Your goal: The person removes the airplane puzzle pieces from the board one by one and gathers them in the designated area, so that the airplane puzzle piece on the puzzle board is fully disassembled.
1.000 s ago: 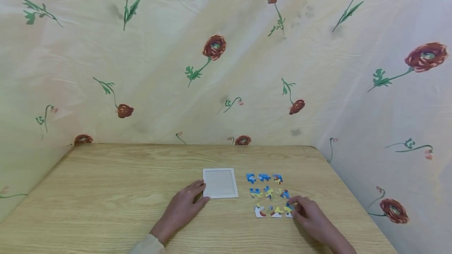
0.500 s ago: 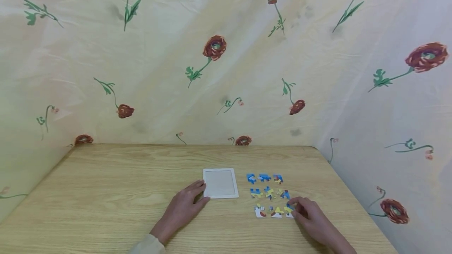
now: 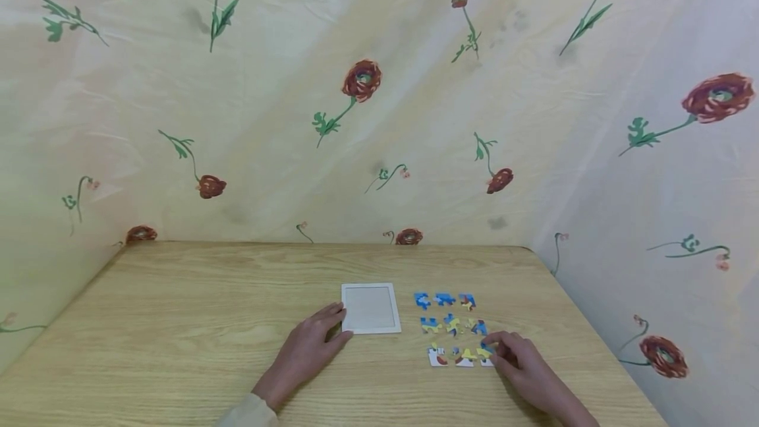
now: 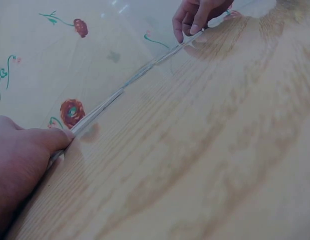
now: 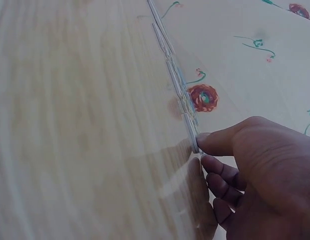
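Note:
A square white puzzle frame with a pale inside lies flat on the wooden table in the head view. My left hand rests at its left side, fingers extended, fingertips and thumb on the rim. To the right of it, colourful jigsaw pieces in blue, yellow, white and red lie in three rows, slightly apart. My right hand is at the lower right corner of this group. Its thumb and curled index finger pinch the corner puzzle piece, partly hidden by the fingers. In the right wrist view the thumb touches the piece's edge.
The light wood-grain table stretches to the left and behind the frame. A pale cloth printed with red flowers hangs behind the table and along both sides. The pieces lie flat and low, seen edge-on from both wrists.

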Tool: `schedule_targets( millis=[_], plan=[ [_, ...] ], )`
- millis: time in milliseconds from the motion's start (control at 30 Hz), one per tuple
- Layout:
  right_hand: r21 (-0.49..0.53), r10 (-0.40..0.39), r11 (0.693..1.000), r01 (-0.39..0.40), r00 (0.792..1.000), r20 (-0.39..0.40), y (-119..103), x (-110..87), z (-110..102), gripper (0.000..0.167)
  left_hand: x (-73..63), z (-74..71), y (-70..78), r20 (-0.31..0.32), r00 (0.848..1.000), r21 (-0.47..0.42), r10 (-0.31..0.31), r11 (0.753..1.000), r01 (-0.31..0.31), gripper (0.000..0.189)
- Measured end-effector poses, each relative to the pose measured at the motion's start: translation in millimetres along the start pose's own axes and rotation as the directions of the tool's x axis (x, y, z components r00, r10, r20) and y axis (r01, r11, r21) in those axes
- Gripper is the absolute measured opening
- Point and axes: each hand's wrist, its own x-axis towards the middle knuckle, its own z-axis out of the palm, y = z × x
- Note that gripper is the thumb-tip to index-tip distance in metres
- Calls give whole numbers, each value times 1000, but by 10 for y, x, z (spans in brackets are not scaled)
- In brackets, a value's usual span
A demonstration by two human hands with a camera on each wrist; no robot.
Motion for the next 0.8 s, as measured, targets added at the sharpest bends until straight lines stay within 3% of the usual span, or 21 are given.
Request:
schedule_targets(
  millis=[800],
  plan=[
    [41, 16, 999, -17, 1000, 12, -8, 7, -9, 22, 3, 6, -8, -6, 1000, 10, 6, 1000, -6, 46]
  ],
)
